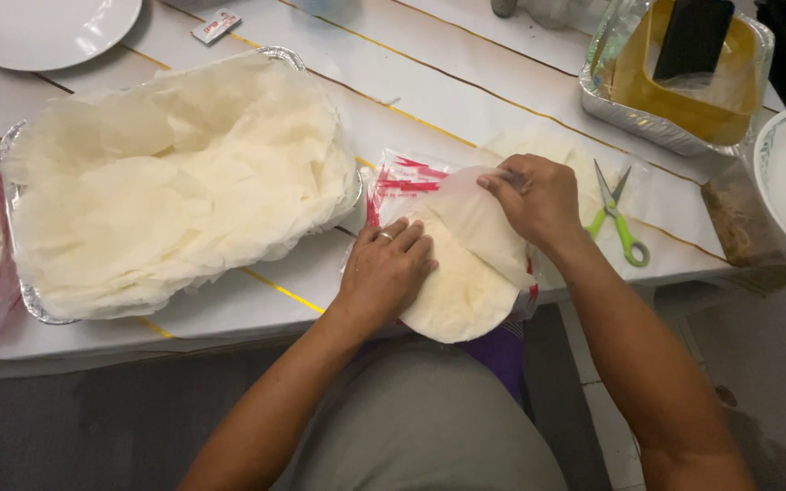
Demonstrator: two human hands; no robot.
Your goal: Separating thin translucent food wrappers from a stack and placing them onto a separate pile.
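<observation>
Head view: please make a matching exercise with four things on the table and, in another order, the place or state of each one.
Things:
1. scissors
2. foil tray
3. left hand
4. right hand

Places or states:
A. lies flat on the round wrapper stack
B. green handles, beside the right wrist
C. piled with separated thin sheets
D. lifts the edge of the top sheet

Pairs: 1-B, 2-C, 3-A, 4-D
</observation>
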